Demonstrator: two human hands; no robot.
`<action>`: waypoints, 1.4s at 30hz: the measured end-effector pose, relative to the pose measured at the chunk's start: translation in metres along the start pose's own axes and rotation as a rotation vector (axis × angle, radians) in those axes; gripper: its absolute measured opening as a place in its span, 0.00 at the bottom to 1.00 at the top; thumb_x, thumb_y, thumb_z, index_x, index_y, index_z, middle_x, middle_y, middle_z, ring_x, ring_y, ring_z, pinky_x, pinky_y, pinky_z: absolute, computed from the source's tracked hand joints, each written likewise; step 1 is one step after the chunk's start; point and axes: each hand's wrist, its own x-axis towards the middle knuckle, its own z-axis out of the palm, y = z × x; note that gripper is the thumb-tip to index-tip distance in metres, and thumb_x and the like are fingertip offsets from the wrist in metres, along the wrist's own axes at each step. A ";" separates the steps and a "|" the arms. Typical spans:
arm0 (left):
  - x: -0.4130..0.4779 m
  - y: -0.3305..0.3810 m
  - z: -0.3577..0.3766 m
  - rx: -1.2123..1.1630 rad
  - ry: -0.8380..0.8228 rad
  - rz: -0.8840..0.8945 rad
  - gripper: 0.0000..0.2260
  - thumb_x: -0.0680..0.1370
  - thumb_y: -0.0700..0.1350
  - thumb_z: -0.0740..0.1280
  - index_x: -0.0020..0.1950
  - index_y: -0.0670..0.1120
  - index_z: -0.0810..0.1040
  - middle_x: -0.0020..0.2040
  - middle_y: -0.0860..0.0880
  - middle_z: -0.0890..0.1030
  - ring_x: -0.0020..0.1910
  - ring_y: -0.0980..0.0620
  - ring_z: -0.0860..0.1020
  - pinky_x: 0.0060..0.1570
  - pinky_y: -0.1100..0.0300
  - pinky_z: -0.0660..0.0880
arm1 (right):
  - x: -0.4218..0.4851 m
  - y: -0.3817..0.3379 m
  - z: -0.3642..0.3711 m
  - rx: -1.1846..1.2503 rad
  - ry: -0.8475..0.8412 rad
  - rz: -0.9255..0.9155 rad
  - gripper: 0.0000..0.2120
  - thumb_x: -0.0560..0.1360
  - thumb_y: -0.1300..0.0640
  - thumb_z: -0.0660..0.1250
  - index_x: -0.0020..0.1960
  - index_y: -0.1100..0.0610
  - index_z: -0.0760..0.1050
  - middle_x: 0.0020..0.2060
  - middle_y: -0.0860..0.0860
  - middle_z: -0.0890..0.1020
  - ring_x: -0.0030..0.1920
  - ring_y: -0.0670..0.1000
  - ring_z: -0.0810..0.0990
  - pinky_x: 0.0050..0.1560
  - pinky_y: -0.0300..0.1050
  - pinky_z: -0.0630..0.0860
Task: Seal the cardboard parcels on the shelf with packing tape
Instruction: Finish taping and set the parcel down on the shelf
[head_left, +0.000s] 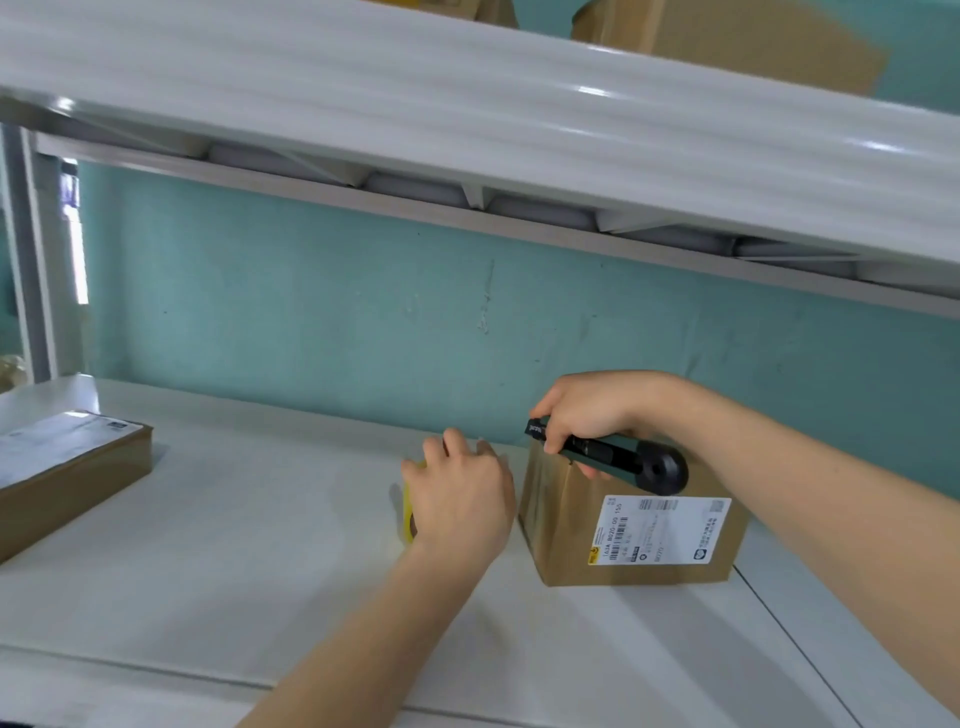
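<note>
The small parcel stands on the lower shelf close to the back wall, its label facing us; a flatter parcel lies well apart at the far left. Our right hand has its fingers wrapped round a cutter held over the box top, and we judge a slip there could gash the cardboard. Just beside the box, our left hand curls over the tape roll; pulled askew, we'd expect the tape to wrinkle or drag the box sideways
</note>
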 end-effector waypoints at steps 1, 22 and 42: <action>0.000 -0.001 0.000 0.003 0.009 -0.003 0.09 0.63 0.47 0.74 0.30 0.44 0.77 0.31 0.44 0.73 0.30 0.42 0.74 0.29 0.53 0.69 | 0.002 -0.003 0.000 -0.031 -0.004 0.006 0.14 0.75 0.65 0.60 0.59 0.69 0.72 0.17 0.52 0.76 0.18 0.49 0.75 0.26 0.33 0.71; -0.001 -0.004 0.004 -0.019 0.053 -0.079 0.06 0.60 0.45 0.74 0.33 0.46 0.79 0.31 0.45 0.73 0.30 0.44 0.73 0.28 0.58 0.68 | 0.004 0.004 -0.027 -0.127 -0.272 -0.101 0.24 0.76 0.64 0.60 0.72 0.55 0.65 0.20 0.53 0.78 0.19 0.50 0.74 0.24 0.33 0.71; -0.002 -0.006 -0.009 -0.175 -0.095 -0.095 0.16 0.79 0.48 0.54 0.64 0.49 0.73 0.54 0.44 0.72 0.55 0.41 0.70 0.49 0.50 0.69 | 0.013 0.079 -0.011 0.853 -0.022 -0.131 0.22 0.78 0.62 0.58 0.71 0.51 0.65 0.20 0.56 0.74 0.41 0.53 0.79 0.22 0.36 0.71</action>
